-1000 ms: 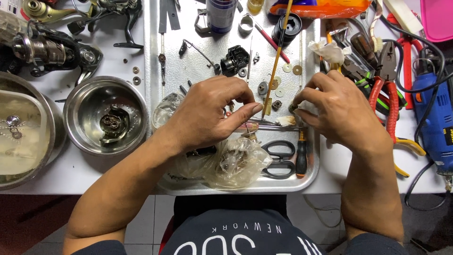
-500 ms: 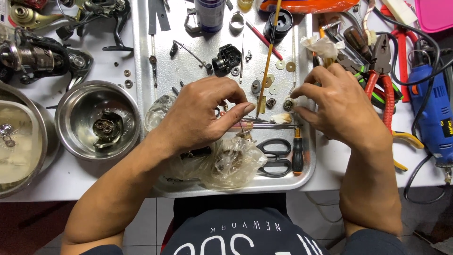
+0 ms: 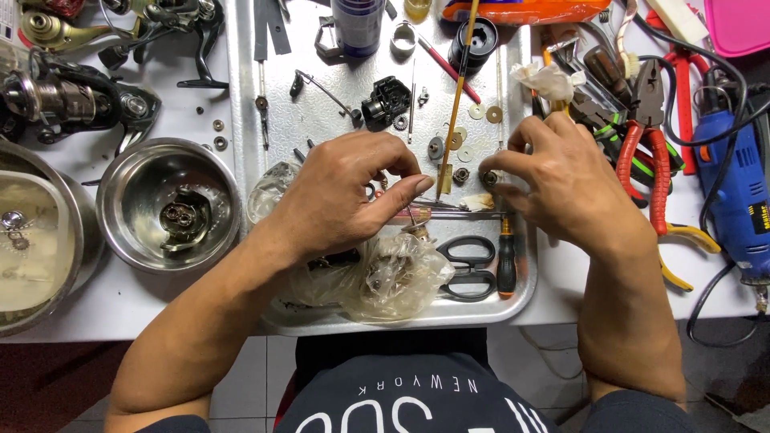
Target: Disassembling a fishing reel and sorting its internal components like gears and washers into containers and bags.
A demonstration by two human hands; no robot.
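Both hands work over a metal tray at the middle of the table. The left hand is closed, its thumb and forefinger pinching the left end of a thin metal rod. The rod lies nearly level, its long axis running left to right across the tray, one end at the left fingertips and the other reaching toward the right hand. The right hand is also closed; its thumb and forefinger grip a small round metal part just above the rod's right end. Whether that part touches the rod cannot be told.

Just near of the rod lie black-handled scissors and a screwdriver with a black and orange handle, its long axis running near to far. A crumpled clear plastic bag sits under the left wrist. A long thin brush slants from the far edge down toward the hands, among small washers scattered on the tray. To the left stands a steel bowl holding a gear part. To the right lie red-handled pliers and a blue power tool.
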